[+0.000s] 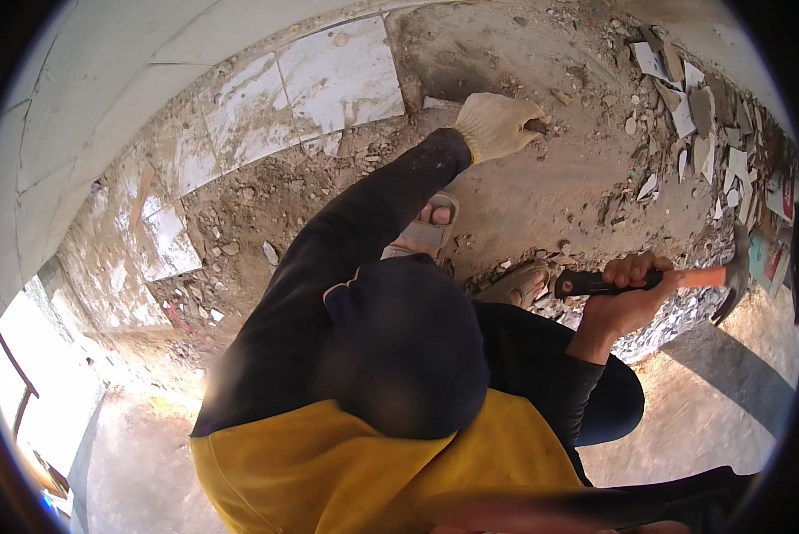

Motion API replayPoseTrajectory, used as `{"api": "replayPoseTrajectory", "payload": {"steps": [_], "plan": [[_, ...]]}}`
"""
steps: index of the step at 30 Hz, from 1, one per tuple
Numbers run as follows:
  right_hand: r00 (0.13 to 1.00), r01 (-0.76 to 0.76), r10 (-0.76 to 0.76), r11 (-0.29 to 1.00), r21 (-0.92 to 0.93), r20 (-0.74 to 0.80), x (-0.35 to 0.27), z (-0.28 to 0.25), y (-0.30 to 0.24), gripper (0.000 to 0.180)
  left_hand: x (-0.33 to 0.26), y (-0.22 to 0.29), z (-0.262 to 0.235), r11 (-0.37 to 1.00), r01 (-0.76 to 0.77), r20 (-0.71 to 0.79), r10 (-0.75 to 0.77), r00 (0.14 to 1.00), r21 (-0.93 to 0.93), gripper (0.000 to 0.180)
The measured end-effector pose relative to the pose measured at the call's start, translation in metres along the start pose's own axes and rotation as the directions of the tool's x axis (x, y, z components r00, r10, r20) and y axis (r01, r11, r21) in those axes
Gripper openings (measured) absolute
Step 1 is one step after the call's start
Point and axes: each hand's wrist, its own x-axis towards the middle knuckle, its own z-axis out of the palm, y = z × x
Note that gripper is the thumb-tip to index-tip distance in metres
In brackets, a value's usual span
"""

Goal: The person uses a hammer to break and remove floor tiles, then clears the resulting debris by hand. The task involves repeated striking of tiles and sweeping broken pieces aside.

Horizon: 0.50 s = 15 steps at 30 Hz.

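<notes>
A person in a dark cap [417, 356] and yellow vest [328, 472] crouches right in front of me, seen from above and behind. This co-worker's gloved left hand [502, 126] reaches to the floor, closed round a short dark piece that I cannot name. Their bare right hand [626, 303] grips a claw hammer [702, 278] with a black and orange handle, its head to the right. Of myself, only a black sleeve [684, 494] and blurred bits of skin seem to show at the lower edge, nearest the vest. My fingers are cut off or smeared.
White floor tiles [342, 76] lie along the wall [88, 107]. Broken tile pieces [702, 125] are heaped at the far right. Rubble [230, 231] covers the stripped floor around the co-worker's sandals [431, 233]. Sunlit floor [150, 463] stretches at the lower left.
</notes>
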Motion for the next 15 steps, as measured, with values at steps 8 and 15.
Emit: {"api": "replayPoseTrajectory", "payload": {"steps": [8, 15], "plan": [[0.864, -0.291, 0.449, 0.815, -0.501, 0.229, -0.017, -0.035, 0.052, 0.043, 0.000, -0.001, 0.000, 0.999, -0.038, -0.024, 0.038, 0.999, 0.004, 0.032], [0.965, -0.254, 0.256, 0.967, -0.032, 0.060, 0.000, -0.014, 0.022, 0.042, 0.001, 0.000, 0.002, 0.999, -0.009, -0.006, 0.010, 1.000, 0.049, 0.031]]}}
